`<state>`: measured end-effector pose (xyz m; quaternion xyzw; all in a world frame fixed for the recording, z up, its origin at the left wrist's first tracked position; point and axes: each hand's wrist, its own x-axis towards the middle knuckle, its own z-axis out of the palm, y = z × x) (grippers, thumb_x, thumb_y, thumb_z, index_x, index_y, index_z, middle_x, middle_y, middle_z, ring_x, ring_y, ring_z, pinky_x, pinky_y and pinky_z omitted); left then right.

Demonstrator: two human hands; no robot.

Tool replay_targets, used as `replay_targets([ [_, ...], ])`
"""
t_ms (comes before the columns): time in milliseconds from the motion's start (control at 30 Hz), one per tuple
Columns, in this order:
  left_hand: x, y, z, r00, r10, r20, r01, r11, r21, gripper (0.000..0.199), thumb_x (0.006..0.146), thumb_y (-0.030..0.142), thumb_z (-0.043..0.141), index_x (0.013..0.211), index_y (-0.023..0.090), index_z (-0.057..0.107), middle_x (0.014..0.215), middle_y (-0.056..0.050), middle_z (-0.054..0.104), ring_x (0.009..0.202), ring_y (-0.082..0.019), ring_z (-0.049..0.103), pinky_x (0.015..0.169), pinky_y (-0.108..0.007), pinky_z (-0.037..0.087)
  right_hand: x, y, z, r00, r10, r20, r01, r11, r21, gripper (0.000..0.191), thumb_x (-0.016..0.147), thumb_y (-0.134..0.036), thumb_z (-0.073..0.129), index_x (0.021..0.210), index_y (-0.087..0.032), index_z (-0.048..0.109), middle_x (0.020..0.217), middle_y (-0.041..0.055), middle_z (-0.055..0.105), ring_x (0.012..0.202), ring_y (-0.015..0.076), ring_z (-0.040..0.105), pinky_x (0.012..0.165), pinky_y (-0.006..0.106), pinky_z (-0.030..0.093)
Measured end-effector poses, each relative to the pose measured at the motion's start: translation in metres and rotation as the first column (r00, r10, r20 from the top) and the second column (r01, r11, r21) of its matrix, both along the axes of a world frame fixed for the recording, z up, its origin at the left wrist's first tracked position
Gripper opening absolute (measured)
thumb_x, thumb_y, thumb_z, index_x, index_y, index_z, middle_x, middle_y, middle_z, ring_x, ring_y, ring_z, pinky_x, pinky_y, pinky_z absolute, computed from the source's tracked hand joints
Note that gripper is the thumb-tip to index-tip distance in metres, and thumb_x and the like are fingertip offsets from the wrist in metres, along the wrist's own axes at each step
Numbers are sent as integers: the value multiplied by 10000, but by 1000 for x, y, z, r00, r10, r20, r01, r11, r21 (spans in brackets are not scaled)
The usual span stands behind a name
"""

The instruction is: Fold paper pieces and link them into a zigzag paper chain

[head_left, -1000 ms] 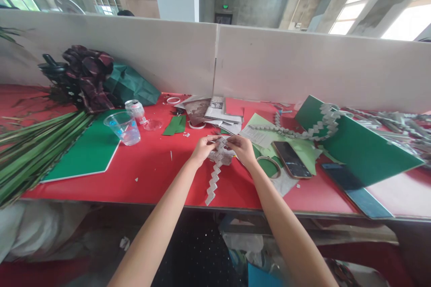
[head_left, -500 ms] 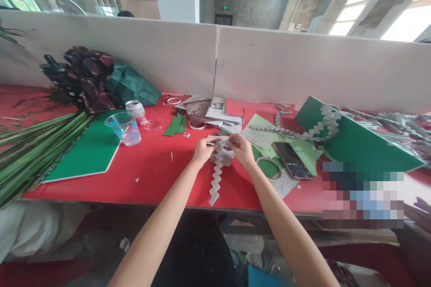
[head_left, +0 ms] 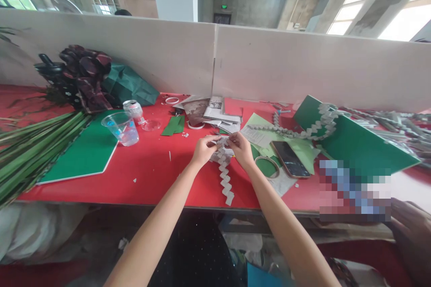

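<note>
A zigzag chain of folded grey-white paper hangs down from between my two hands, its lower end near the table's front edge. My left hand is closed, pinching the chain's upper end from the left. From the right, my right hand pinches the same upper end, with its fingers closed. Behind the chain lies some grey paper, partly covered by my hands. A longer folded-paper chain rests to the right, draped over a green board.
Right of my hands lie a tape roll and a phone. To the left stand a plastic cup and a can, beside long green leaves. Another person's hand shows at the right edge.
The chain's lower end has swung to the right, while both my hands keep their grip. At the right edge, the other person's hand has come further into view.
</note>
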<state>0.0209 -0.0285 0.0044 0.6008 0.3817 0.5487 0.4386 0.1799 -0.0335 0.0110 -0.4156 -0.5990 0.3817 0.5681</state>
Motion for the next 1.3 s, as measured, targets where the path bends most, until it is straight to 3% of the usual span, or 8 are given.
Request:
replay_targets([
  [200, -2, 0, 3, 996, -73, 59, 80, 990, -118, 424, 662, 279, 768, 1064, 155, 712, 1055, -98, 704, 767, -152, 619, 665, -262, 502, 1, -1, 2, 999, 47, 14, -48, 998, 34, 207, 743, -378, 626, 811, -220, 510, 718, -9, 560, 667, 152, 579, 658, 314, 560],
  [400, 2, -2, 5, 986, -108, 124, 127, 979, -160, 457, 600, 270, 808, 1040, 178, 726, 1097, -85, 695, 771, -135, 600, 694, -254, 486, -1, -1, -1, 999, -39, 32, 38, 999, 35, 197, 758, -382, 602, 822, -227, 499, 743, -4, 581, 689, 158, 596, 686, 316, 558],
  [633, -1, -2, 8, 991, 15, 130, 11, 980, -197, 396, 635, 274, 773, 1014, 164, 735, 983, -76, 717, 716, -139, 594, 627, -243, 467, -5, -1, 0, 997, 74, 11, -74, 996, 42, 227, 771, -415, 615, 828, -224, 505, 796, 1, 571, 730, 153, 578, 727, 307, 543],
  [800, -3, -3, 10, 989, 12, 150, 28, 965, -261, 398, 629, 284, 781, 1005, 162, 736, 952, -79, 715, 708, -149, 601, 616, -249, 464, -6, -5, 7, 990, 121, 71, -122, 993, 12, 266, 788, -468, 610, 812, -208, 560, 791, 16, 609, 757, 165, 585, 746, 288, 500],
  [1100, -7, -1, 6, 951, -70, 301, 191, 899, -395, 376, 620, 215, 775, 989, 157, 736, 889, -69, 716, 649, -116, 596, 618, -244, 459, -5, -6, 7, 991, 111, 78, -111, 994, -2, 221, 778, -401, 608, 721, -201, 533, 707, 6, 603, 710, 165, 583, 697, 276, 469],
  [1300, -9, -2, 8, 936, -96, 338, 247, 865, -436, 342, 624, 160, 746, 967, 151, 742, 863, -68, 721, 606, -105, 598, 608, -241, 475, -5, -8, 8, 992, 42, 123, -45, 999, 24, 249, 784, -424, 596, 700, -212, 497, 661, -1, 578, 659, 164, 574, 634, 274, 459],
])
